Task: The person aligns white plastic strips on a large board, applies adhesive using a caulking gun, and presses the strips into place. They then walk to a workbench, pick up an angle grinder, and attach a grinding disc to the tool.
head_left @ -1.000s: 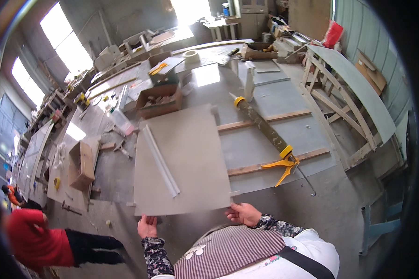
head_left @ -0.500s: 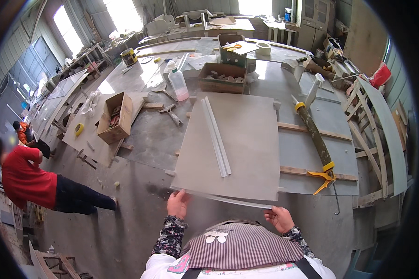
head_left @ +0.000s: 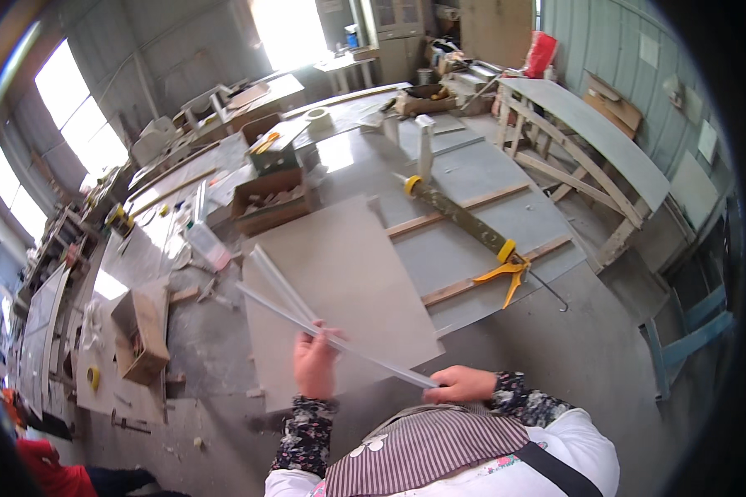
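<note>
A thin, pale, straight strip (head_left: 381, 362) slants across the near part of a flat beige board (head_left: 356, 265). My left hand (head_left: 315, 364) grips it partway along, with its far end sticking out beyond the fingers to the upper left. Its near end is pinched in my right hand (head_left: 462, 384), just past the board's front edge. On the board lies a grooved light strip (head_left: 280, 283), its near end close behind my left fingers. To the board's right, a long caulking gun (head_left: 460, 219) with yellow end caps and a yellow handle rests across wooden battens.
Cardboard boxes (head_left: 272, 217) with small pieces stand behind the board, beside a plastic bottle (head_left: 209, 246) of pink liquid. Another box (head_left: 139, 335) is at the left. A wooden frame (head_left: 572, 170) stands right. A person in red (head_left: 51, 470) shows at lower left.
My view has swung to the right. The held strip now slants over the board instead of running along its front edge, and my left hand has shifted from its end to partway along.
</note>
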`<state>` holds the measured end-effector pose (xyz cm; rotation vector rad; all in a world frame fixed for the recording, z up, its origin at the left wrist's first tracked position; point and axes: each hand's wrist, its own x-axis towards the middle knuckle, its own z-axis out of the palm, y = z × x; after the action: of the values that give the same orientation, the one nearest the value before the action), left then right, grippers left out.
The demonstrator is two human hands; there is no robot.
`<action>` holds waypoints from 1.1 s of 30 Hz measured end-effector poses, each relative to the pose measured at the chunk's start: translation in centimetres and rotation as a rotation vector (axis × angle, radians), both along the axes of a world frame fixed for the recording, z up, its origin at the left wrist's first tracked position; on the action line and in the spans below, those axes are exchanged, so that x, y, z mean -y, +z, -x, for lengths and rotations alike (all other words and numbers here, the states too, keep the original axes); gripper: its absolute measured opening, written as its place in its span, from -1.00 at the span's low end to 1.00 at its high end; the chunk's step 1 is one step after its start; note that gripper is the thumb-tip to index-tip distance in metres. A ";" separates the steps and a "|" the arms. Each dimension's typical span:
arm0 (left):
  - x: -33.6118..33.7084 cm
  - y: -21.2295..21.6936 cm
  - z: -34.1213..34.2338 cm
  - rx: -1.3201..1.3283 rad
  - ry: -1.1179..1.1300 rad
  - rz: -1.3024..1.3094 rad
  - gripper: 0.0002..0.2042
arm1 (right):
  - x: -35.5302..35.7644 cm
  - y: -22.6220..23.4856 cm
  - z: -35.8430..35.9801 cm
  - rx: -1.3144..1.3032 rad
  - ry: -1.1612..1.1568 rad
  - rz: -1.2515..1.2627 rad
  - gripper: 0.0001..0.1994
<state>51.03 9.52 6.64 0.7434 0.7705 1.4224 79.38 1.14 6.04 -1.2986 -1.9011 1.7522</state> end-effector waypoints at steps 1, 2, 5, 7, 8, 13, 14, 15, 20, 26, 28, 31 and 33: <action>-0.6 -0.6 -1.8 -0.070 -0.064 0.096 -0.79 | -0.4 0.8 0.4 0.057 0.079 -0.079 -0.59; -1.3 -1.2 -3.1 -0.033 -0.113 0.120 -0.80 | -1.1 1.7 0.3 0.155 0.167 -0.145 -0.57; -4.5 -3.1 -3.4 -0.137 -0.069 0.250 -0.78 | -3.6 4.7 -4.2 0.091 0.010 -0.279 -0.59; -6.3 -4.4 -2.3 -0.334 -0.083 0.392 -0.70 | -6.9 6.4 -9.5 0.138 -0.106 -0.410 -0.64; -7.1 -5.0 -1.8 -0.509 -0.059 0.375 -0.70 | -8.9 7.0 -12.4 0.197 -0.138 -0.496 -0.68; -8.9 -6.7 -3.0 -1.061 0.280 0.146 -0.68 | -23.9 5.3 -24.9 0.320 -0.420 -0.557 -0.75; -9.1 -6.5 -3.5 -1.201 0.305 0.160 -0.68 | -27.4 4.2 -26.6 0.404 -0.452 -0.621 -0.76; -9.3 -6.3 -4.4 -1.361 0.328 0.214 -0.67 | -30.7 2.9 -28.2 0.430 -0.455 -0.687 -0.77; -8.0 -4.8 -7.4 -1.786 0.337 0.162 -0.63 | -47.1 -3.5 -31.2 0.738 -0.435 -0.814 -0.68; -1.4 -3.8 -8.3 -1.833 0.305 0.362 -0.66 | -62.0 -8.9 -30.0 0.841 -0.629 -0.876 -0.56; 0.2 -4.3 -8.8 -1.806 0.306 0.427 -0.66 | -64.4 -9.5 -30.0 0.850 -0.668 -1.012 -0.61; 1.2 -4.7 -9.4 -1.791 0.344 0.448 -0.70 | -65.3 -9.8 -30.8 0.930 -0.553 -0.914 -0.69; 0.5 -4.6 -9.8 -1.755 0.395 0.483 -0.70 | -64.6 -9.5 -32.0 0.993 -0.518 -0.924 -0.80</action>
<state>60.87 9.01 2.05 1.4177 2.5706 0.4841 111.33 65.74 -3.43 -2.0608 -2.0149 -0.1680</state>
